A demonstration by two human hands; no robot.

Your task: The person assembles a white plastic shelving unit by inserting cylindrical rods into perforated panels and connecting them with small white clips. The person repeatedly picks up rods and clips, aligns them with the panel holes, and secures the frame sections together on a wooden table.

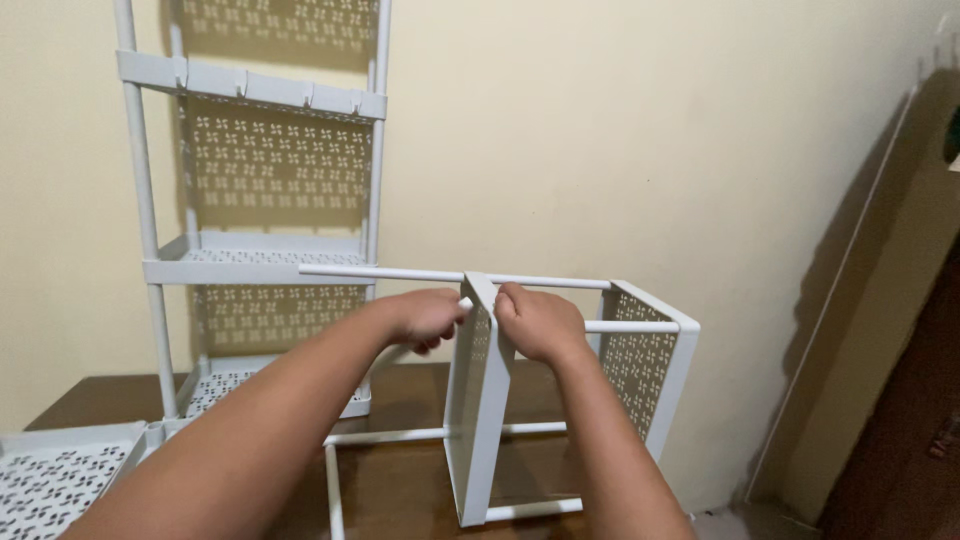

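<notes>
- Two hands are seen at the top edge of a white shelf tray (478, 400) that stands on its side on the bench (400, 490).
- The left hand (425, 317) is clenched round a thin white rod (400, 273) where it meets the tray's upper corner.
- The right hand (540, 322) is closed over the tray's top edge, just beside the left hand, the tray's rim between them.
- The rod is held level and runs on through to a second tray (645, 365), also upright on its side, to the right of the first.
- Further rods (385, 436) are seen lower down, joining the two trays and running out to the left over the bench.
- An assembled white rack (262, 250) with perforated shelves stands behind, at the left, against the cream wall (600, 130).
- Another perforated tray (55, 475) lies flat at the bench's left corner.
- A door frame (900, 330) is seen at the right.
</notes>
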